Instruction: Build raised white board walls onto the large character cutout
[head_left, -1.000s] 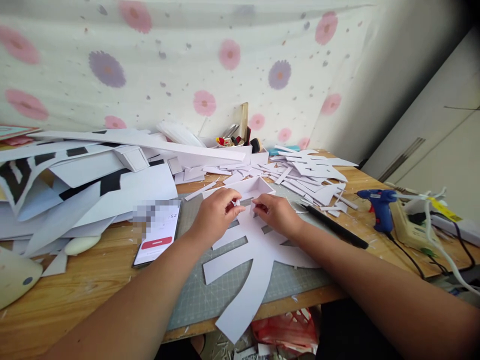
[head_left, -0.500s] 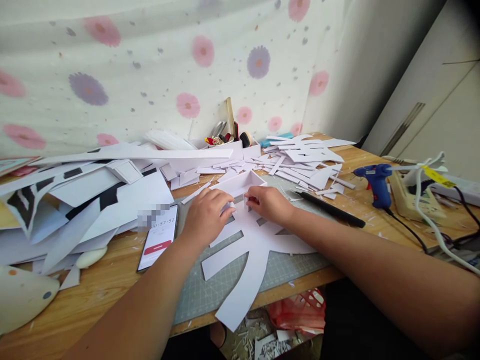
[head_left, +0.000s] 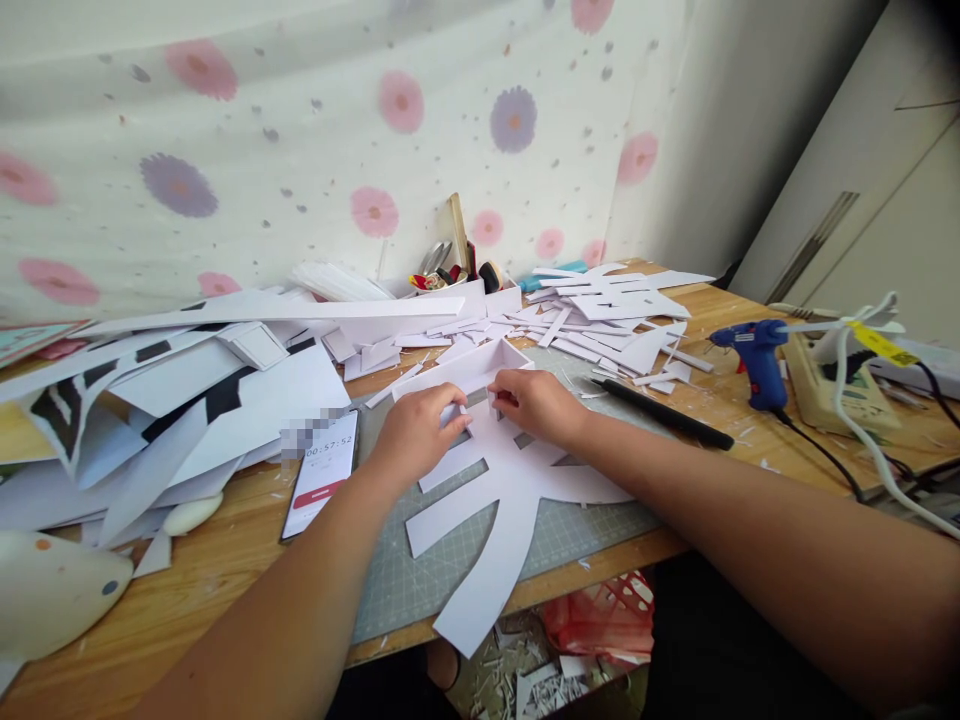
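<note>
A white foam-board cut-out (head_left: 491,565) with curved arms and slots lies flat on a grey-green cutting mat (head_left: 390,590), one arm jutting past the table's front edge. Upright white board strips (head_left: 480,368) form a low wall along its far end. My left hand (head_left: 420,428) is closed, thumb and forefinger pinching a small white board strip just inside that wall. Close by on the right, my right hand (head_left: 534,402) pinches another narrow white strip standing on the cut-out. My fingers partly hide both strips.
A phone (head_left: 324,470) lies left of the mat, beside piled white sheets (head_left: 277,400). Rightward are a black-handled cutter (head_left: 667,415) and a blue glue gun (head_left: 761,365) with cables. Board scraps (head_left: 600,310) and a tool box (head_left: 457,295) stand behind.
The left hand has shifted very slightly down, its fingers still at the strip. The right hand keeps its pinch. Otherwise only the camera's view has moved a little.
</note>
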